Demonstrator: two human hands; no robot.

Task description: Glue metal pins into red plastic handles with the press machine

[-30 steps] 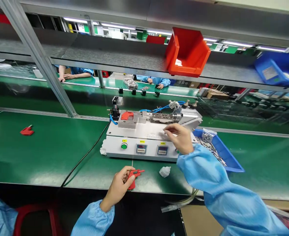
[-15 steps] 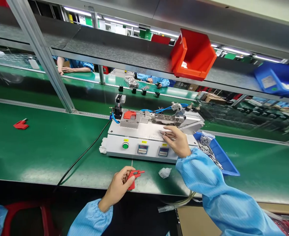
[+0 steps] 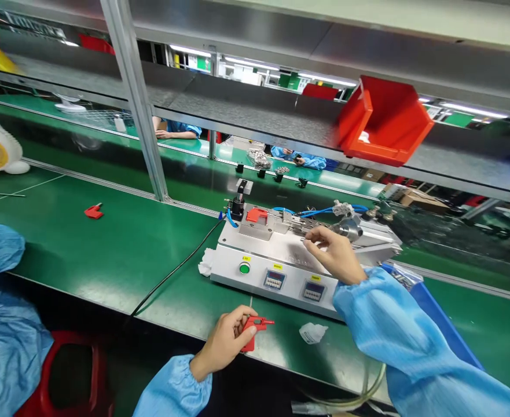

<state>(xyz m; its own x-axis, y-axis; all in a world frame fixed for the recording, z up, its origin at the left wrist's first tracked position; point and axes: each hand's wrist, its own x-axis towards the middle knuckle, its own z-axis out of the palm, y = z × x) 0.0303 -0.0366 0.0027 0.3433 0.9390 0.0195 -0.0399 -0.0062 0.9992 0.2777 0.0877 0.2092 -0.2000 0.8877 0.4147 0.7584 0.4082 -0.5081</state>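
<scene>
My left hand [image 3: 231, 339] is closed on a red plastic part [image 3: 249, 343] at the front edge of the bench. A narrow red prong sticks out of that part to the right. My right hand [image 3: 335, 252] is raised over the top plate of a white bench machine [image 3: 237, 260], thumb and forefinger pinched together. What sits between those fingertips is too small to make out. Another red part [image 3: 257, 216] rests in the metal block at the machine's left end. Metal tooling [image 3: 345, 229] lies behind my right hand.
A blue bin [image 3: 443, 324] stands right of the machine, partly behind my right sleeve. A crumpled white bag [image 3: 313, 333] lies in front. One red part [image 3: 94, 211] lies at left, near a co-worker's blue sleeve [image 3: 3, 313]. A black cable [image 3: 176, 269] crosses the bench. Overhead sits a red bin [image 3: 385, 127].
The view has swung left, so the scene sits further right and lower. My right hand has shifted slightly left and back toward the metal tooling. My left hand keeps its hold on the red part.
</scene>
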